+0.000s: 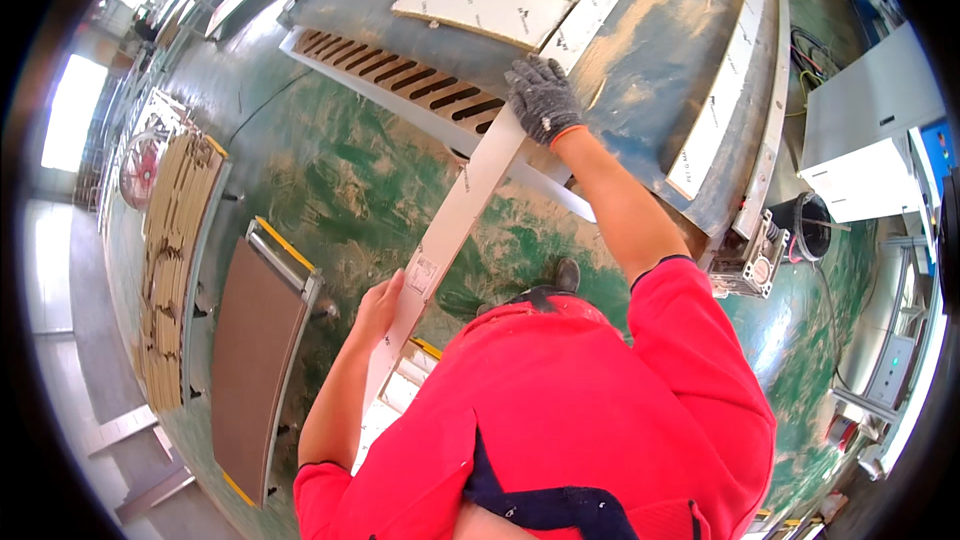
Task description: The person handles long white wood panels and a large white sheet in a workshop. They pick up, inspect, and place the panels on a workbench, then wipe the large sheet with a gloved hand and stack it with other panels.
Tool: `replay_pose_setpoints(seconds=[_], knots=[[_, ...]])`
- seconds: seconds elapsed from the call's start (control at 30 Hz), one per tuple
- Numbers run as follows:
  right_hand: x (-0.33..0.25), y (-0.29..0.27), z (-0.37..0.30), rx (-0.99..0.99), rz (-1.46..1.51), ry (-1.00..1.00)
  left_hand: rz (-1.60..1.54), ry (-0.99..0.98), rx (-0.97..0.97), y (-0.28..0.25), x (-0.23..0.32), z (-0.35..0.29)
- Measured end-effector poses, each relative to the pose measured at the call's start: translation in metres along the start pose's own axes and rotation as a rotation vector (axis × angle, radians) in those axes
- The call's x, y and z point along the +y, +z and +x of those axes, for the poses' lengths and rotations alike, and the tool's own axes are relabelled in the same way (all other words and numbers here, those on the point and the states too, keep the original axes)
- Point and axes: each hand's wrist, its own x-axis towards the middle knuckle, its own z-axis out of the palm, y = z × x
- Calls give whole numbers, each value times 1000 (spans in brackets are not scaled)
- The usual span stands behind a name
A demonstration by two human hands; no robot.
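Observation:
A long, narrow white board strip (452,215) slants from beside my body up to the machine table. My bare left hand (378,308) is closed on its near part, by a small printed label (421,274); some of the fingers are hidden under the board. In a grey knit glove with an orange cuff, my right hand (543,100) grips the strip from above at the table's edge, fingers bent over it. Past the glove, a white strip (598,12) runs on along the dusty table (655,50); the glove hides whether it is the same piece.
White panels (490,5) lie on the table's far side, another strip (725,80) on its right. A slotted brown ledge (400,75) edges it. At left stand a cart with a brown panel (258,360) and stacked boards (175,270). A black bucket (808,225) and white cabinet (870,120) are right.

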Motion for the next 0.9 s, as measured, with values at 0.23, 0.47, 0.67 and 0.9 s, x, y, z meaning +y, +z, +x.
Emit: replay_pose_setpoints(seconds=[0.23,0.47,0.67,0.9], knots=[[-7,-15,-9,-50,28,-42,424,117,219,32,24,-15],[-1,-14,-8,-111,-53,-95,322,3,162,-20,-86,-74],[20,-24,0,-121,-59,-84,149,-64,242,-89,-221,-168],[44,-13,10,-34,-70,-26,146,-146,339,-131,-248,-213]])
